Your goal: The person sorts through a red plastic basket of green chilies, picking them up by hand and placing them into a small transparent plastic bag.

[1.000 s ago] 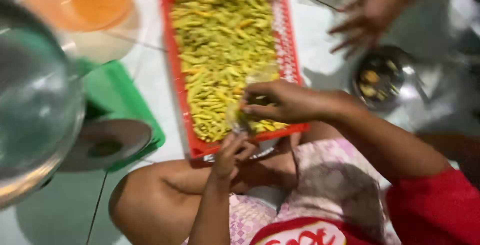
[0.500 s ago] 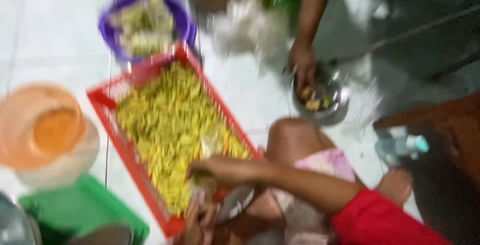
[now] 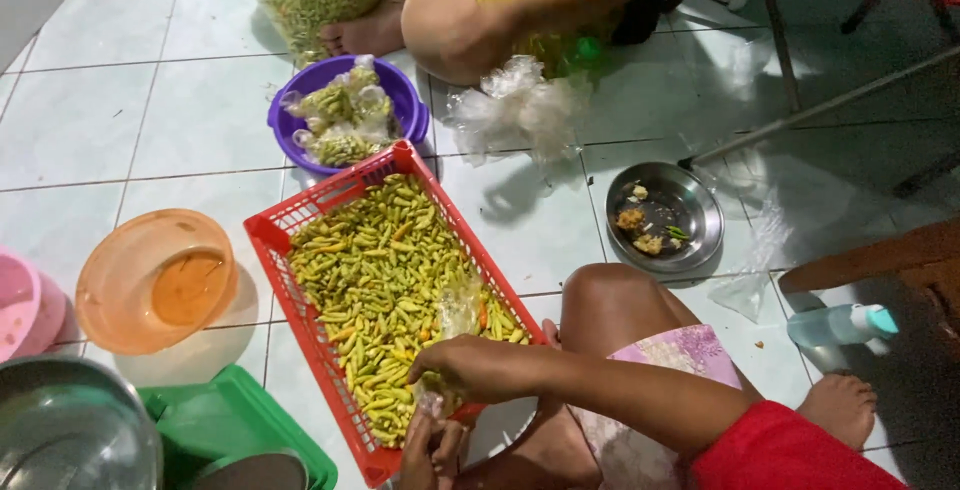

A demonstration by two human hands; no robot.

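A red plastic crate full of small green and yellow chillies lies on the tiled floor in front of me. My right hand, on a red-sleeved arm, rests over the crate's near corner and pinches a small clear plastic bag that stands up among the chillies. Just below it, at the bottom edge, my left hand holds the lower end of the same bag. My bare knee is beside the crate.
Another person in yellow sits opposite, next to loose clear bags. A purple basin holds filled chilli packets. A metal dish, orange bowl, green lid, steel bowl and a bottle surround me.
The view has swung and pulled back, showing more of the floor. The other person's hand has left the metal dish. My hands stay at the crate's near corner on the bag.
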